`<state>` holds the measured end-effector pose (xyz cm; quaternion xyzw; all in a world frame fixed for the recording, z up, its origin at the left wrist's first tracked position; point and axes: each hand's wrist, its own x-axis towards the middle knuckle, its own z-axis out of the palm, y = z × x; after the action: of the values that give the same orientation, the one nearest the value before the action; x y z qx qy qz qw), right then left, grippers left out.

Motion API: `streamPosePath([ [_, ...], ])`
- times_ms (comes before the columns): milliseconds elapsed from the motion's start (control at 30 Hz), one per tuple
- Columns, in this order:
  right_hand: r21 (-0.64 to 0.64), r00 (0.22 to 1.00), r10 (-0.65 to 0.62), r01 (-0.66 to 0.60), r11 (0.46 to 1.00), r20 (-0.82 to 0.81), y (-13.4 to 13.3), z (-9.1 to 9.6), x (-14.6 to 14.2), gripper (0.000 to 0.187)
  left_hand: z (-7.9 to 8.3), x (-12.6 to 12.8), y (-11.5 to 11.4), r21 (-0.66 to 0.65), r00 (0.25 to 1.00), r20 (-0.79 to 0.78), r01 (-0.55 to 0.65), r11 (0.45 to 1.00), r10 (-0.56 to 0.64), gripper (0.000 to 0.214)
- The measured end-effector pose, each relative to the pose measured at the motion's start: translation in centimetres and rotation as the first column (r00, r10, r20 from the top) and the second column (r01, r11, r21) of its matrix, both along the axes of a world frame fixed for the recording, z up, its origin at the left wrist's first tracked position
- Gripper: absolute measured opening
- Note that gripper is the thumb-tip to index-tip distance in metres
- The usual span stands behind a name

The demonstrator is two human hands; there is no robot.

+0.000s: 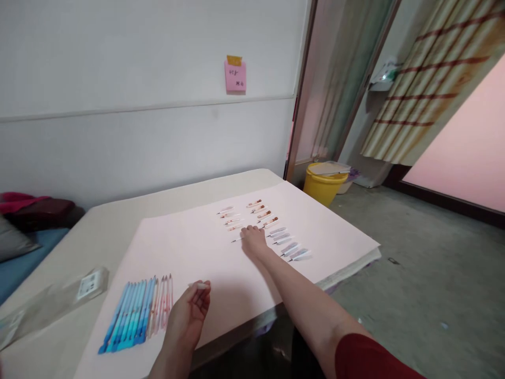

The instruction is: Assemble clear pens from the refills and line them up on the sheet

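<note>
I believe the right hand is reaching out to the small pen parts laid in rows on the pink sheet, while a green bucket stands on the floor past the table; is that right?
Not quite: the bucket is yellow, not green, as the head view shows. The rest holds: the right hand reaches out to the small pen parts laid in rows on the pink sheet, and the bucket stands on the floor past the table.

Soft, even daylight from the doorway (465, 152) at right; faint shadows under the arms, slight blur, edges bent by wide lens.
</note>
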<state>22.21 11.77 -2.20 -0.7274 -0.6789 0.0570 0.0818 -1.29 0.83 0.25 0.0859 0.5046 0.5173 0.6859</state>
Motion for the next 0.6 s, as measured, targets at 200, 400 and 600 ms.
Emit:
streamPosePath([
  [200, -0.07, 1.0, -0.01, 0.009, 0.997, -0.002, -1.3, 0.2, 0.9, 0.03, -0.3, 0.0, 0.2, 0.009, 1.0, -0.021, 0.013, 1.0, -0.013, 0.007],
  [400, -0.076, 0.985, 0.164, -0.168, 0.983, -0.046, -3.3, 2.6, -1.8, 0.025, -0.3, -0.5, 0.7, 0.004, 0.999, 0.016, -0.039, 0.999, 0.039, 0.006],
  [600, 0.175, 0.827, 0.537, -0.512, 0.841, -0.166, -8.7, 5.0, -6.5, 0.018, 1.3, -1.3, 1.1, -0.021, 0.977, 0.097, -0.19, 0.982, 0.191, 0.008],
])
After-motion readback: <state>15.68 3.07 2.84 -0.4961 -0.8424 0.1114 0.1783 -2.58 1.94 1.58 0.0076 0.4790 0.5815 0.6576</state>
